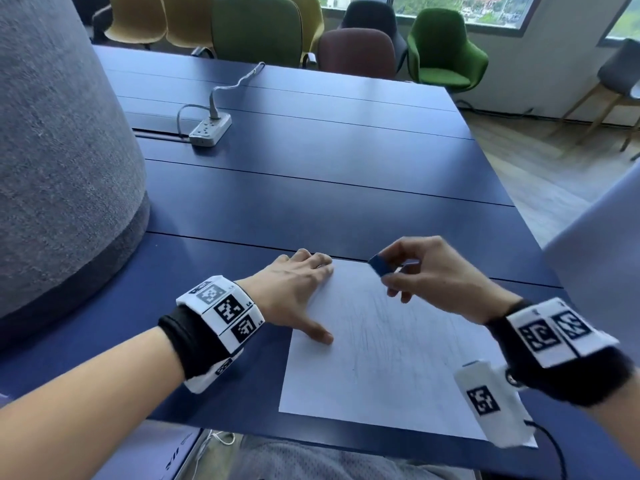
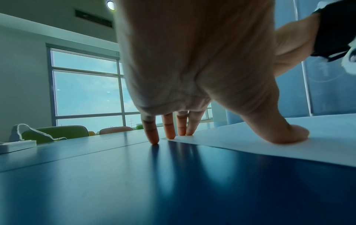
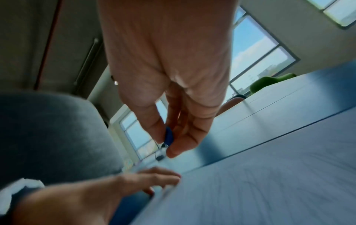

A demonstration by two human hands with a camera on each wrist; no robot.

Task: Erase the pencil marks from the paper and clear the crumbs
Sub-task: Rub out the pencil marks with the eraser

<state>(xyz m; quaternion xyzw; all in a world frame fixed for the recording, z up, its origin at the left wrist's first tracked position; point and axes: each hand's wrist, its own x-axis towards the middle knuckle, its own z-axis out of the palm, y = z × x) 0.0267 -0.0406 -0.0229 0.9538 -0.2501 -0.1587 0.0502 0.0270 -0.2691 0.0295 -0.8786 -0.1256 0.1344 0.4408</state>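
Note:
A white sheet of paper (image 1: pixel 384 362) with faint pencil scribbles lies near the front edge of the blue table (image 1: pixel 311 188). My left hand (image 1: pixel 298 289) lies flat on the sheet's far left corner, fingers straight, thumb (image 2: pixel 285 134) pressing the paper (image 2: pixel 289 146). My right hand (image 1: pixel 426 271) hovers above the sheet's far edge and pinches a small blue eraser (image 1: pixel 379 265) between thumb and fingers. In the right wrist view the eraser (image 3: pixel 169 136) peeks out between the fingertips above the paper (image 3: pixel 269 190), with the left hand (image 3: pixel 146 181) below. No crumbs show.
A white power strip (image 1: pixel 210 129) with a grey cable sits at the table's far left. A large grey upholstered chair back (image 1: pixel 59 161) rises at the left. Several coloured chairs (image 1: pixel 446 50) stand beyond the far edge. The table's right edge drops to wooden floor.

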